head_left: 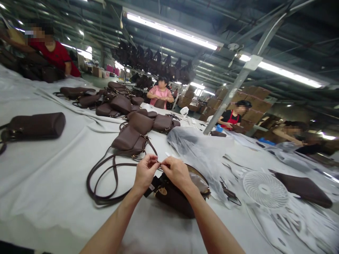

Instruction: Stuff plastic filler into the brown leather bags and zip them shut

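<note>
My left hand (146, 173) is closed in a pinch, thumb against fingertips. My right hand (177, 171) pinches right beside it, fingertips nearly touching; the small thing between them is too hidden to name. Beneath my right hand lies a dark brown handbag (174, 204) with a gold-coloured emblem (162, 191) on its front. A black tag (153, 186) shows by my left wrist, against the bag. The bag's long brown strap (91, 183) loops out over the white-covered table to the left, passing behind my left hand.
Several brown bags (127, 137) are piled ahead, and another bag (39, 126) lies at left. Clear plastic sheeting (190, 148) is beyond my right hand. A white fan (265, 189) and a brown pouch (304, 188) lie at right. A metal post (225, 102) rises beyond; co-workers are around the table.
</note>
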The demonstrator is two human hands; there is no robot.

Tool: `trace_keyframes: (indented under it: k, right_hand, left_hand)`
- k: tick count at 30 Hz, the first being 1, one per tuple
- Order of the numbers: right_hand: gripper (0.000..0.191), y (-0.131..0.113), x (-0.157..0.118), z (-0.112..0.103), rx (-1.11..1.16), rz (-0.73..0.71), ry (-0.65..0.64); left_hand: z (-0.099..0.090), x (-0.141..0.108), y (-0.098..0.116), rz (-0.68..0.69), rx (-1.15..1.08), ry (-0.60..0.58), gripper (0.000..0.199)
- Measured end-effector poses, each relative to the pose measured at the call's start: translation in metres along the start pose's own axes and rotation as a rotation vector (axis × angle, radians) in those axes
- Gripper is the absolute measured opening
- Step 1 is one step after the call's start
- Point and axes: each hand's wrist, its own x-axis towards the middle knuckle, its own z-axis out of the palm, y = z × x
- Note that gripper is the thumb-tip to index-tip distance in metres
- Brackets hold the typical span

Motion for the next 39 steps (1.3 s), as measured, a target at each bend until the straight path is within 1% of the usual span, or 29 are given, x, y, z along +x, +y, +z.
trace_keyframes:
  k: [5, 8, 11, 14, 17, 21, 24, 29, 32, 36, 39]
  right_hand:
    - [0.015, 0.004, 0.003, 0.004, 0.043, -0.006, 0.027]
    - [0.015, 0.006, 0.003, 0.006, 0.087, 0.005, 0.037]
    - [0.014, 0.008, 0.003, 0.009, 0.144, 0.005, 0.090]
    - [0.017, 0.008, 0.004, 0.010, 0.258, -0.100, 0.108]
    - [0.021, 0.008, 0.005, 0.009, 0.319, -0.210, 0.051]
    - [0.021, 0.014, 0.008, 0.013, 0.308, -0.242, 0.034]
    - [0.024, 0.019, 0.010, 0.019, 0.310, -0.247, 0.067]
    - [0.028, 0.021, 0.013, 0.023, 0.341, -0.250, 0.101]
    - [0.028, 0.021, 0.015, 0.024, 0.375, -0.256, 0.109]
    - [0.029, 0.025, 0.018, 0.025, 0.389, -0.252, 0.135]
    - [0.033, 0.028, 0.019, 0.024, 0.368, -0.275, 0.149]
  left_hand:
    - [0.003, 0.001, 0.002, -0.008, -0.037, -0.001, 0.023]
    - [0.003, 0.001, 0.002, -0.023, -0.014, -0.001, 0.024]
    - [0.003, 0.001, 0.001, -0.017, 0.002, 0.000, 0.025]
    - [0.004, -0.001, 0.002, 0.003, 0.028, -0.012, 0.026]
    - [0.006, -0.004, 0.002, 0.004, 0.044, -0.010, 0.029]
    - [0.008, -0.003, 0.006, -0.028, 0.076, -0.014, 0.027]
    - [0.008, -0.001, 0.012, -0.033, 0.156, -0.014, 0.027]
    - [0.005, 0.000, 0.014, 0.013, 0.252, -0.011, 0.027]
    - [0.006, -0.001, 0.008, 0.011, 0.190, -0.017, 0.026]
    - [0.013, -0.001, 0.001, -0.056, 0.007, -0.019, 0.031]
    - [0.017, -0.001, -0.001, -0.062, -0.015, 0.001, 0.027]
